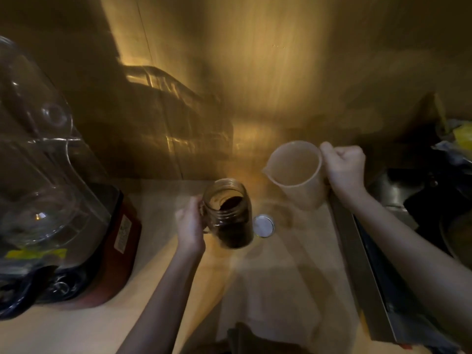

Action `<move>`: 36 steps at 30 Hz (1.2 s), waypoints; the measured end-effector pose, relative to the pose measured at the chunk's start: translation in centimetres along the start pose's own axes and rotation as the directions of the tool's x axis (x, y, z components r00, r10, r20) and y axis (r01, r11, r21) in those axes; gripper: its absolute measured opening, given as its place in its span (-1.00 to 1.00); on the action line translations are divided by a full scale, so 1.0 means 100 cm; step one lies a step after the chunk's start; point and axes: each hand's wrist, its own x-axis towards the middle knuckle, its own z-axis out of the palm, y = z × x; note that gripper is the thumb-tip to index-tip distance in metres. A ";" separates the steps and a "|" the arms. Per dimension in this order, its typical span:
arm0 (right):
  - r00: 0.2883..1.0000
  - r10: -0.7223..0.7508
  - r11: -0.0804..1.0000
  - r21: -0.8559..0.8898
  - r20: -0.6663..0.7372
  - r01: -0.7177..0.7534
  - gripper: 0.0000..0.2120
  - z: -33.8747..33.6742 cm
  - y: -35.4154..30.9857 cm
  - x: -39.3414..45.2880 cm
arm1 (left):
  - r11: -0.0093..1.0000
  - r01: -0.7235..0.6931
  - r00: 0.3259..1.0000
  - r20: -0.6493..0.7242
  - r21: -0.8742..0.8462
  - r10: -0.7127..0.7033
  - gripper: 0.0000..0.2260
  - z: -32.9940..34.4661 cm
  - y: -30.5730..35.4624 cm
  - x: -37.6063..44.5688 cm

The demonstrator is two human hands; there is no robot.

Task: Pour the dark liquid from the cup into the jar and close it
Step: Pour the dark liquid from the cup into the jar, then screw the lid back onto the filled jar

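Observation:
A clear glass jar (229,213) with a handle stands open on the counter (281,277), dark liquid inside it. My left hand (190,226) grips the jar's handle on its left side. My right hand (343,169) is closed around the handle of a translucent plastic cup (296,172) with a spout, held upright above the counter to the right of the jar. The cup's inside looks empty. A round metal lid (263,225) lies flat on the counter just right of the jar.
A blender with a red base (120,241) and a clear cover (38,175) fills the left side. A steel sink edge (362,264) runs along the right, with dark items and a yellow wrapper (462,136) beyond. A wall rises behind.

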 end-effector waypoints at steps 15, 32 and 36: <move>0.814 0.566 0.766 0.279 0.131 -0.579 -0.72 0.069 0.067 -0.024 | 0.998 0.034 0.998 -0.055 0.053 -0.031 -0.71 0.006 -0.064 0.023; 0.718 0.634 0.682 0.230 0.287 -0.694 -0.43 0.155 0.132 -0.009 | 0.912 0.399 0.909 -0.171 0.099 -0.379 -0.64 0.022 -0.132 0.060; 0.709 0.656 0.669 0.236 0.259 -0.705 -0.46 0.158 0.140 -0.016 | 0.906 0.404 0.913 -0.117 0.128 -0.390 -0.63 0.025 -0.131 0.064</move>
